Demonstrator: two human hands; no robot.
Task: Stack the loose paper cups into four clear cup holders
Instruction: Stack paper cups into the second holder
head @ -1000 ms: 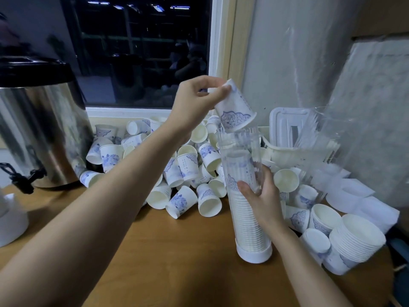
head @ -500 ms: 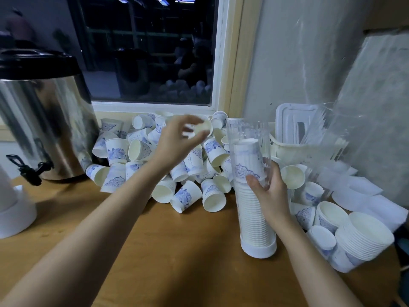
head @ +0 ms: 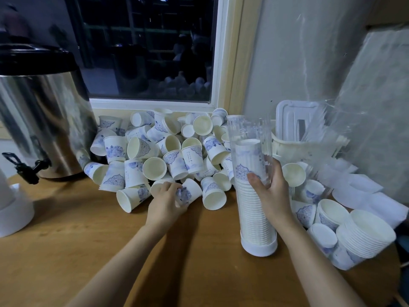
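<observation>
A clear cup holder (head: 252, 138) with a white base stands upright on the wooden table, filled most of the way with a stack of white paper cups. My right hand (head: 273, 191) grips the tube at mid height. A heap of loose white-and-blue paper cups (head: 168, 151) lies against the window sill. My left hand (head: 164, 202) is down at the front of the heap, fingers curled round one cup (head: 189, 192) that lies on its side.
A steel drinks urn (head: 42, 120) with a black tap stands at the left. A white object (head: 13, 209) sits at the left edge. A cream basket (head: 307, 147) holds clear plastic at the back right. Stacked cups (head: 365, 238) lie at the right.
My left hand dropped a cup into the tube, then moved down and left to the heap and took hold of another cup. My right hand kept its grip.
</observation>
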